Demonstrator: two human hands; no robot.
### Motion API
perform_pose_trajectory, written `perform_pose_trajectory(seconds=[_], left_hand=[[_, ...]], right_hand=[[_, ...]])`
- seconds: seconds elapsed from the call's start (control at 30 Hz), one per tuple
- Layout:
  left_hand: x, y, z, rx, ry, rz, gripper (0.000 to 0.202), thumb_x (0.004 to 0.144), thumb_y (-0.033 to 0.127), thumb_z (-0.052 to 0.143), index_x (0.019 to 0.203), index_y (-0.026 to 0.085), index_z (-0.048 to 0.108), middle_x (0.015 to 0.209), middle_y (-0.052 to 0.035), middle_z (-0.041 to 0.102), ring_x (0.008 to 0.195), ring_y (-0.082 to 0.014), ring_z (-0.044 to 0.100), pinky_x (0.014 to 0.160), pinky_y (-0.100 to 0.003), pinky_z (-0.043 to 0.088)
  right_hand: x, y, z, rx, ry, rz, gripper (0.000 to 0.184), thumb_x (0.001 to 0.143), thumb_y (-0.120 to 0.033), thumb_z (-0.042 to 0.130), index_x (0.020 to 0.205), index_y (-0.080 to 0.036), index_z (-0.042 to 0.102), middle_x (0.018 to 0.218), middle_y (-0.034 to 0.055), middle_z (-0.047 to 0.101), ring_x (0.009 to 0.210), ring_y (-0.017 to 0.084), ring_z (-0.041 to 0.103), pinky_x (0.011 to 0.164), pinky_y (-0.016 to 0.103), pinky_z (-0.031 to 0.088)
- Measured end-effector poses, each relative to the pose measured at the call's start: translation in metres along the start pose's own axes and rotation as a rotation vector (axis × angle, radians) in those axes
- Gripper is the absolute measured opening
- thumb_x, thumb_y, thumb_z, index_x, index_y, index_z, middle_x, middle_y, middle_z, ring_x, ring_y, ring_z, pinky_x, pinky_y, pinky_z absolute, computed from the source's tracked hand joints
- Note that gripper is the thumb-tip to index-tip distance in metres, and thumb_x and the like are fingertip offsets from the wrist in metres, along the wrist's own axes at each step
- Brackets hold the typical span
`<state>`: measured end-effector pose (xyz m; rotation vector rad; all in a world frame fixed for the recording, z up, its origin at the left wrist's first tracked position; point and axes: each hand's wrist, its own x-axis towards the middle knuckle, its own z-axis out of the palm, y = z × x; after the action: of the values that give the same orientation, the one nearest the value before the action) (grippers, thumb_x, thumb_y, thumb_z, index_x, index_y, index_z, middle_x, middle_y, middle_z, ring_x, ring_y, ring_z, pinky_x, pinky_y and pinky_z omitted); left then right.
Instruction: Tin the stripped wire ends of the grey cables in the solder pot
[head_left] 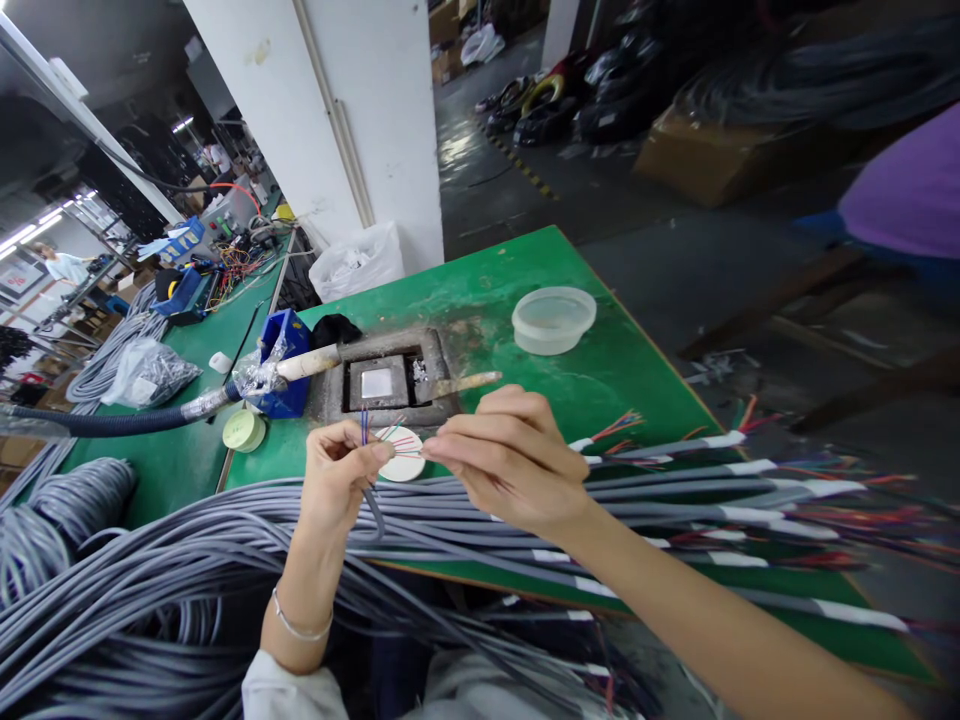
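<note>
Ideally, I'd keep the coloured wires [407, 443] fanned and steady, pinching firmly without tugging. They stretch over the white disc [403, 468], between the left hand [339, 468], thumb and forefinger pressed together on them near the grey cable [375, 516], and the right hand [514, 455], fingertips closed on their tips

One head-worn cam, wide view, looks fwd & down fm wearer's head ht. Bare L hand [337, 465] and bare R hand [517, 460] show close up, just below ctr. Flat green tabletop [630, 380] stretches beyond them, viewed obliquely fm abv. Frame's tilted: tall white pillar [382, 110] leans L at top. Dark grey workshop floor [480, 205] is farther bkgd, upper R.
</note>
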<state>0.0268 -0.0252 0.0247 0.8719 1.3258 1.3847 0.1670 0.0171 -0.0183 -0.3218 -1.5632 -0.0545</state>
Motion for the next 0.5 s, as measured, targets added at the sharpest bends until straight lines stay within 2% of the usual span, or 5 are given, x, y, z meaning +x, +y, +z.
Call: perform_pose_trajectory(seconds=[0.13, 0.23, 0.4, 0.5], left_hand=[[-0.0012, -0.0013, 0.0008, -0.006, 0.014, 0.004, 0.034, 0.039, 0.029, 0.079, 0.038, 0.014, 0.048, 0.033, 0.0077, 0.035, 0.03, -0.0003, 0.023, 0.033, -0.016, 0.013], [-0.0027, -0.0041, 0.0005, 0.0, 0.013, 0.039, 0.038, 0.04, 0.034, 0.08, 0.039, 0.015, 0.047, 0.033, 0.0074, 0.035, 0.03, -0.0009, 0.025, 0.033, -0.016, 0.016], [-0.0035, -0.008, -0.0001, 0.027, 0.002, 0.07, 0.041, 0.042, 0.04, 0.08, 0.04, 0.015, 0.047, 0.033, 0.007, 0.036, 0.031, -0.0014, 0.024, 0.034, -0.017, 0.016], [-0.0039, -0.0089, 0.0007, 0.033, 0.004, 0.107, 0.039, 0.043, 0.04, 0.08, 0.04, 0.015, 0.05, 0.034, 0.0063, 0.039, 0.032, -0.0017, 0.025, 0.034, -0.018, 0.018]], right_hand=[[-0.0005, -0.0018, -0.0003, -0.046, -0.009, -0.009, 0.009, 0.084, -0.012, 0.055, 0.085, -0.018, 0.06, 0.066, 0.0042, 0.064, 0.065, 0.015, 0.05, 0.054, 0.029, 0.045], [-0.0006, -0.0047, 0.0013, -0.021, 0.012, 0.058, 0.007, 0.084, -0.012, 0.055, 0.086, -0.018, 0.058, 0.067, 0.0043, 0.064, 0.064, 0.015, 0.053, 0.054, 0.03, 0.046], [-0.0009, -0.0085, 0.0056, 0.26, 0.033, 0.257, 0.021, 0.076, -0.005, 0.061, 0.09, -0.021, 0.054, 0.072, 0.0036, 0.066, 0.066, 0.016, 0.059, 0.056, 0.03, 0.051], [-0.0031, -0.0095, 0.0063, 0.36, 0.023, 0.321, 0.027, 0.075, -0.001, 0.06, 0.092, -0.021, 0.053, 0.072, 0.0037, 0.067, 0.066, 0.015, 0.062, 0.054, 0.028, 0.053]])
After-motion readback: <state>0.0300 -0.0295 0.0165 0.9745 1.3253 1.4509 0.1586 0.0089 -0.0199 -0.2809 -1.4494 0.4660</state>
